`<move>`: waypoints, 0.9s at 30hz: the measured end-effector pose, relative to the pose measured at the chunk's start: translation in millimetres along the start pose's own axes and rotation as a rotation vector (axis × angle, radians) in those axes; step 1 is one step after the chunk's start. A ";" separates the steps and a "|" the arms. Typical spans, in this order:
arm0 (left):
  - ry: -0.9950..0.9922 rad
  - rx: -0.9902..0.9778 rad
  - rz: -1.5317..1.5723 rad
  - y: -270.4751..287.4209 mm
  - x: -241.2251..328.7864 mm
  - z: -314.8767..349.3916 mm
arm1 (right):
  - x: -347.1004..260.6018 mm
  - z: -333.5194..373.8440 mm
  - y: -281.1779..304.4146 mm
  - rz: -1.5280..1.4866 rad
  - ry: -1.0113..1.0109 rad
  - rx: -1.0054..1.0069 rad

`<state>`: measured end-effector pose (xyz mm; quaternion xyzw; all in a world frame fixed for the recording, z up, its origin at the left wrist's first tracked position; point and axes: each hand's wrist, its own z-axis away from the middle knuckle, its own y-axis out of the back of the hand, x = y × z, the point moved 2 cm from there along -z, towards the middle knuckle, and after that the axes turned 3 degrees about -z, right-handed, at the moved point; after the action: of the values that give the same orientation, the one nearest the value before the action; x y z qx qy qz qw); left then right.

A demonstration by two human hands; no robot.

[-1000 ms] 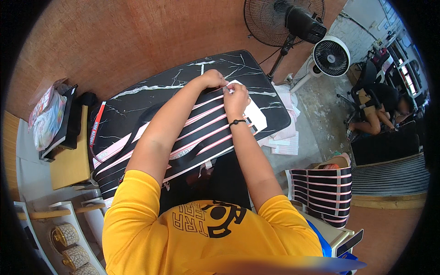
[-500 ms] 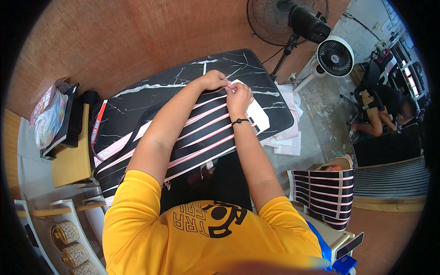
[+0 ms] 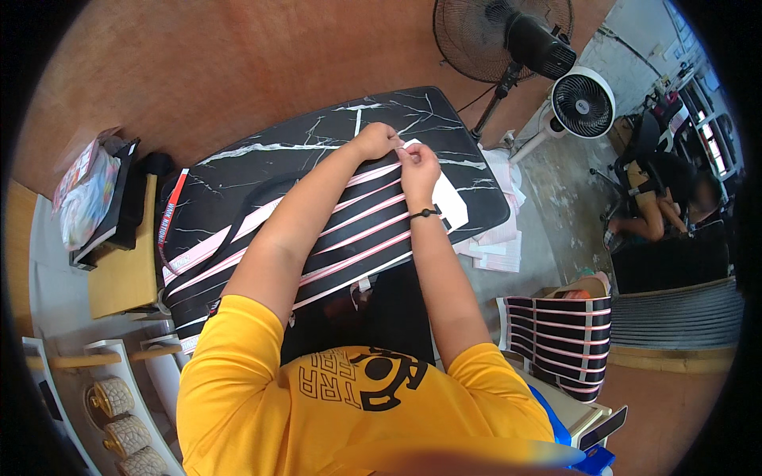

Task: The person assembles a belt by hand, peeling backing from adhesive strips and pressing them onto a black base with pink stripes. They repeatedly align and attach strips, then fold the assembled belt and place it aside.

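My left hand [image 3: 375, 143] and my right hand [image 3: 419, 166] meet near the far end of a black sheet [image 3: 329, 238] crossed by pale pink-edged strips. Fingers and thumbs are pinched together on both hands, almost touching. Whatever lies between the fingertips is too small to make out. Below and behind the right hand, a white sheet [image 3: 449, 198] sticks out over the table's right end. My left forearm hides part of the striped sheet. A black band [image 3: 230, 242] curves across the sheet on the left.
The black marble-patterned table [image 3: 278, 127] stands against a wooden wall. A red strip [image 3: 172, 208] lies at its left edge. Papers [image 3: 500, 246] lie right of it, near a striped black piece [image 3: 559, 341]. Two fans [image 3: 583, 103] stand behind. A person [image 3: 663, 186] sits far right.
Both hands have shifted very slightly to the right and stay pinched close together. The view has moved a little; the striped sheet lies as before.
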<state>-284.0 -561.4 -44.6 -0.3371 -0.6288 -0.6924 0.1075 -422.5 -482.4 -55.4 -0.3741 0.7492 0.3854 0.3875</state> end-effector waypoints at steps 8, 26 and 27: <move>-0.009 -0.149 0.381 17.5 8.1 21.7 | 12.6 -5.3 0.8 -0.495 -0.157 0.014; -0.476 0.290 -0.755 21.4 37.7 29.2 | -2.2 -0.4 -0.4 0.229 -0.022 -0.186; -0.455 0.298 -0.762 18.4 36.7 27.4 | -1.4 -0.2 -0.6 0.238 -0.026 -0.182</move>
<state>-291.9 -528.9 -8.3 -0.2062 -0.8081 -0.4929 -0.2480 -421.4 -482.5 -54.3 -0.3113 0.7452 0.4997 0.3133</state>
